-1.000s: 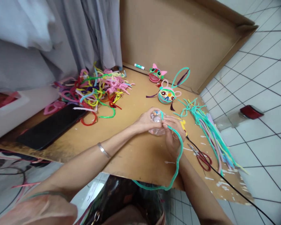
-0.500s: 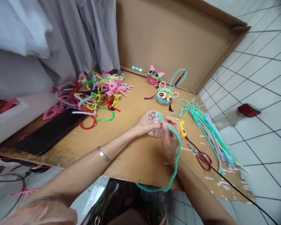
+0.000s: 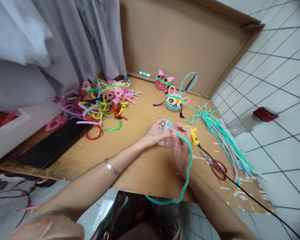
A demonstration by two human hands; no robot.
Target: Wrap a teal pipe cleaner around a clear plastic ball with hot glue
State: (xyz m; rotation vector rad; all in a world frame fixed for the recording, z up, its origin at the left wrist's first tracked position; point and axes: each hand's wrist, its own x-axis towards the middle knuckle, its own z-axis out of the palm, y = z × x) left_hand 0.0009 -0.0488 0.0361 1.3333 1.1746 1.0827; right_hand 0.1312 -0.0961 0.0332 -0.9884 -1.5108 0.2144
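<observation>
My left hand (image 3: 158, 132) is wrapped round the left side of a clear, shiny ball (image 3: 165, 141). A teal fuzzy stem (image 3: 190, 163) lies with one end on the ball, pinched by my right hand (image 3: 181, 146) at the ball's right side. From there the stem loops down past my right wrist and over the table's front edge. Beyond my hands sits a decorated ball (image 3: 174, 102) with pink loop ears, and behind it another with pink pointed ears (image 3: 161, 81). The fingertips of both hands nearly meet over the ball.
A yellow glue gun (image 3: 194, 136) with a black cord and red-handled scissors (image 3: 218, 169) lie right. Stems are bundled (image 3: 225, 143) farther right. Left are a colourful stem pile (image 3: 102, 100) and a black phone-like slab (image 3: 52, 143). A glue stick (image 3: 144, 74) lies behind.
The camera view has shifted slightly. Both hands keep their hold on the ball and the teal stem, with only a very small movement of the right fingers.
</observation>
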